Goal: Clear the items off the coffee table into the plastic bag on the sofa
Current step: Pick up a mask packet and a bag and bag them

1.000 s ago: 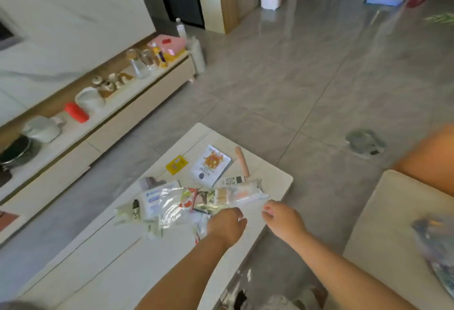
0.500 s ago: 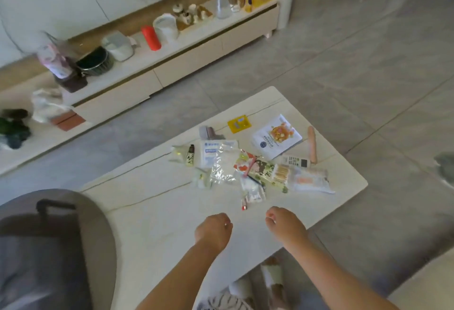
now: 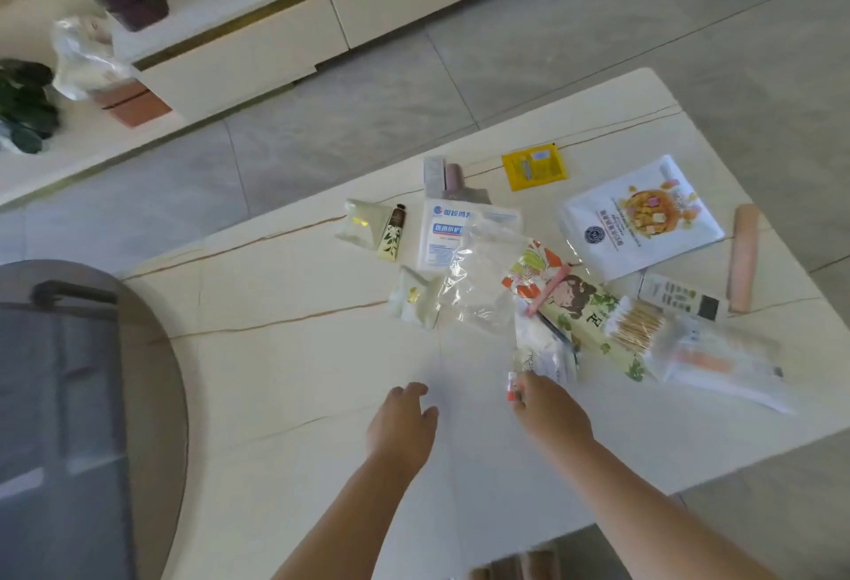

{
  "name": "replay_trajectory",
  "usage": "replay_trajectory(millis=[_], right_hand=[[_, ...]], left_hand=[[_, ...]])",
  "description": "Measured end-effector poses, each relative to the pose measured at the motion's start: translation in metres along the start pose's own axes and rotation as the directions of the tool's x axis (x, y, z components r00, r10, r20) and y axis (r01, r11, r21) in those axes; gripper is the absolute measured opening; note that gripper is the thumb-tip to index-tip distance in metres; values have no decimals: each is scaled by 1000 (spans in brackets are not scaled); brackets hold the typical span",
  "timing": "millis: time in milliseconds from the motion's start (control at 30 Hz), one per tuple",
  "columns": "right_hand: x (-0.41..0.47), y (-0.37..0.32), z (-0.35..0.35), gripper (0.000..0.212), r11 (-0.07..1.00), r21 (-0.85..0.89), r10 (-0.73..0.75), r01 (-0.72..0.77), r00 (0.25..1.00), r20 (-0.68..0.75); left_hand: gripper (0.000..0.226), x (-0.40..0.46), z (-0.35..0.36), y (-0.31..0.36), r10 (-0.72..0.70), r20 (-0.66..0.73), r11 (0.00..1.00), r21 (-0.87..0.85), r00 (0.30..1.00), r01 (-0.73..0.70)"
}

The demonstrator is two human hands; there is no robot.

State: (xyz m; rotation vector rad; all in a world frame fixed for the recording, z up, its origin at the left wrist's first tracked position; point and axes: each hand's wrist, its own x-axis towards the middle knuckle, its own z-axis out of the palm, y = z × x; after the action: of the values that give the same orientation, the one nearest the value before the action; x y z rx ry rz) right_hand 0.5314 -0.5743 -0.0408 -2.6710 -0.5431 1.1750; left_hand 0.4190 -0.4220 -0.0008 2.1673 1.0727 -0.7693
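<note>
1. The left hand (image 3: 401, 425) hovers over a bare part of the worktop (image 3: 285, 377), fingers loosely spread and holding nothing.
2. The right hand (image 3: 549, 409) reaches to the near edge of the pile, its fingertips at a small red-and-white item (image 3: 511, 388); whether it pinches the item or only touches it cannot be told, since the picture is blurred there.
3. Just beyond that hand lies a small white sachet (image 3: 542, 361), partly under a crumpled clear wrapper (image 3: 483, 285).
4. A long illustrated packet (image 3: 568, 303) lies slanted across the middle of the pile, a bundle of cotton swabs (image 3: 637, 326) at its right end.
5. To the right sit a clear pouch (image 3: 722, 361), a small remote control (image 3: 680, 296) and a pink stick (image 3: 743, 255).
6. Farther off lie a white snack pouch (image 3: 639, 216), a yellow sachet (image 3: 533, 166), and a white pack with blue print (image 3: 448, 234).
7. At the left of the pile sit a small floral tube (image 3: 393, 234) and a pale sachet (image 3: 411, 299).
8. The plastic bag and the sofa are out of view.
</note>
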Motion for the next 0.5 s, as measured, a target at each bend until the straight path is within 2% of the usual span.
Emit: replay_trajectory(millis=[100,233,300,400,500], right_hand=[[31,1,28,15,996,-44,72,-72,997,17],[64,4,51,42,982,-176,54,-68,995,-84],[78,3,58,44,976,-215,-5,-32,986,-169],[93,-2,67,50,949,-301,-175,97,954,-245],[106,-8,71,56,952,-280,-198,125,948,-248]], left_hand=[[44,41,14,-5,-13,-7,1000,-7,1000,13],[49,91,24,-6,-32,-70,999,-12,997,31],[50,115,24,-4,-32,-117,999,-16,993,30],[48,144,21,2,-30,-180,999,-33,983,24],[48,166,16,8,-32,-243,999,-43,970,22]])
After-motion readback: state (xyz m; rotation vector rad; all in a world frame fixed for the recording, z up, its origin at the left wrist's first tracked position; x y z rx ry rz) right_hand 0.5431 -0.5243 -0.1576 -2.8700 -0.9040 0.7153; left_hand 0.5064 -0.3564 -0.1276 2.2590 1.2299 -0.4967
